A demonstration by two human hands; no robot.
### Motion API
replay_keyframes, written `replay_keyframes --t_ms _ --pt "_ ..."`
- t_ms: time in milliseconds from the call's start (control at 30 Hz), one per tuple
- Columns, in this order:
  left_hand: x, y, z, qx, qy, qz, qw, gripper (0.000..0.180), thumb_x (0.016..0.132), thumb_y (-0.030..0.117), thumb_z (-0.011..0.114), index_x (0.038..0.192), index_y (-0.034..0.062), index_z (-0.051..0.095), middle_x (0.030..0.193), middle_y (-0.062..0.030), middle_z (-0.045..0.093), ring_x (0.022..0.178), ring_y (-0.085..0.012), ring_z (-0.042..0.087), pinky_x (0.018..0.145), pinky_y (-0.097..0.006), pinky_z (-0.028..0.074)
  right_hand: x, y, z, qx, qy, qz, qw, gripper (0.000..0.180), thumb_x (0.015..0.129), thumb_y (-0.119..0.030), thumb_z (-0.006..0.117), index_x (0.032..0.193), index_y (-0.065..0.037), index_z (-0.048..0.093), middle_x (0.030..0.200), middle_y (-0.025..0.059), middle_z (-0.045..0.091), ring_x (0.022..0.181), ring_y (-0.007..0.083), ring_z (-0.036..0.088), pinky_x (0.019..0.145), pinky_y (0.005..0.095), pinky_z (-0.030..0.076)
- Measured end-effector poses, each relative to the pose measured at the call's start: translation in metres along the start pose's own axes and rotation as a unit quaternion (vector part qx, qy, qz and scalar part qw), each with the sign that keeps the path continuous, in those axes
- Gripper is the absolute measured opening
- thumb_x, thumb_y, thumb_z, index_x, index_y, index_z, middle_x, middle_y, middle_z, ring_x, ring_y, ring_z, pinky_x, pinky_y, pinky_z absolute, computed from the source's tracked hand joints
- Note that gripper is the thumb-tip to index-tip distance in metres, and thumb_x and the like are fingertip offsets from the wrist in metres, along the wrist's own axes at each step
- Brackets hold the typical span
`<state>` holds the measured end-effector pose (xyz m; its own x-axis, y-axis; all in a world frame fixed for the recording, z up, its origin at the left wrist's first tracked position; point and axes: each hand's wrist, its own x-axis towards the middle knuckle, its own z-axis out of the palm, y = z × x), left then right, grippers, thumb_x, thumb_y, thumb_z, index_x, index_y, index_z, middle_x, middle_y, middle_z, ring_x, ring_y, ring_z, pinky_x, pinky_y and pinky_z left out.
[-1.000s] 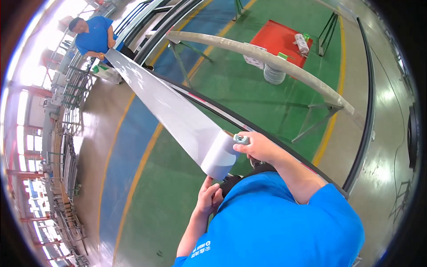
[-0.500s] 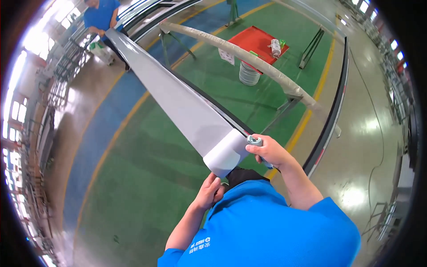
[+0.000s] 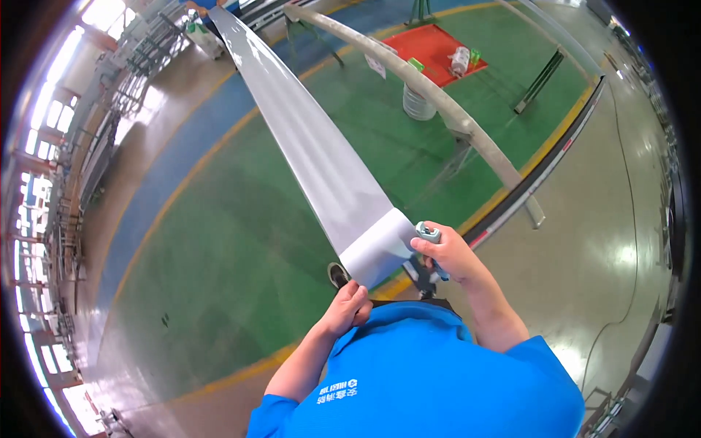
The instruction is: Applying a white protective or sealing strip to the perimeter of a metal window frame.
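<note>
A long grey-white sheet of film point(image 3: 314, 139) stretches taut from a roll point(image 3: 376, 252) in front of my waist toward the far left. My left hand point(image 3: 348, 308) is closed at the roll's left end, fingers curled against its edge. At the right end my right hand point(image 3: 445, 252) is closed around a pale green utility knife point(image 3: 428, 233), with the thumb by the film. The knife's lower part shows beneath the fingers; whether a blade is out I cannot tell. At the far end a co-worker's hands point(image 3: 208, 9), partly cut off, are at the sheet.
A padded curved bar point(image 3: 453, 109) on stands runs to the right of the sheet. Behind it are a red board point(image 3: 442, 55) with small items and a white bucket point(image 3: 418, 104). A black-edged rail point(image 3: 537, 171) lies further right. My shoe point(image 3: 337, 275) shows beside the roll.
The far end of the sheet and the co-worker have shifted up in view. The black rail beside the sheet no longer shows there. Both my hands keep their hold.
</note>
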<state>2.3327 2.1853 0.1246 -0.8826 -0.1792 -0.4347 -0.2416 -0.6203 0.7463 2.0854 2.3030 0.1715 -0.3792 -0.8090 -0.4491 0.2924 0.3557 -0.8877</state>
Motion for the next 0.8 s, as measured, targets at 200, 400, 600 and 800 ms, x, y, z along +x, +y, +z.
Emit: replay_keyframes --t_ms 200,400,600,800 --pt "-0.001 -0.058 0.099 -0.018 -0.01 -0.022 1.0 0.057 0.104 0.042 0.046 0.147 0.0073 0.031 0.055 0.0054 0.038 0.044 -0.0049 0.033 0.041 -0.021 0.027 -0.065 0.026 -0.088 -0.038 0.003 0.026 0.999 0.02 0.089 -0.024 0.068 0.086 -0.008 0.057 0.066 -0.0028 0.053 0.056 0.0071 0.052 0.051 0.0244 0.043" --pt "0.003 -0.093 0.151 0.027 -0.082 -0.101 0.991 0.057 0.099 0.043 0.056 0.143 0.0072 0.045 0.068 0.0046 0.045 0.059 -0.0031 0.039 0.052 -0.021 0.033 -0.153 0.054 -0.143 -0.05 0.033 0.099 0.993 0.019 0.087 -0.022 0.069 0.089 -0.007 0.058 0.065 -0.0008 0.055 0.055 0.0087 0.055 0.051 0.0235 0.043" --pt "0.013 -0.102 0.177 0.168 -0.047 -0.126 0.977 0.044 0.101 0.041 0.055 0.123 0.0039 0.062 0.073 0.0026 0.053 0.062 -0.0051 0.045 0.056 -0.024 0.04 -0.19 0.085 -0.159 -0.044 0.021 0.161 0.986 0.019 0.087 -0.021 0.071 0.089 -0.007 0.058 0.068 0.0001 0.056 0.056 0.009 0.054 0.052 0.0245 0.043" --pt "0.023 -0.123 0.174 0.143 0.093 -0.116 0.978 0.047 0.1 0.047 0.054 0.103 0.0016 0.067 0.067 0.0013 0.051 0.059 -0.0073 0.045 0.056 -0.026 0.041 -0.156 0.096 -0.14 -0.056 0.028 0.118 0.991 0.018 0.091 -0.02 0.069 0.09 -0.007 0.057 0.071 0.0009 0.057 0.06 0.0099 0.056 0.056 0.0246 0.045"
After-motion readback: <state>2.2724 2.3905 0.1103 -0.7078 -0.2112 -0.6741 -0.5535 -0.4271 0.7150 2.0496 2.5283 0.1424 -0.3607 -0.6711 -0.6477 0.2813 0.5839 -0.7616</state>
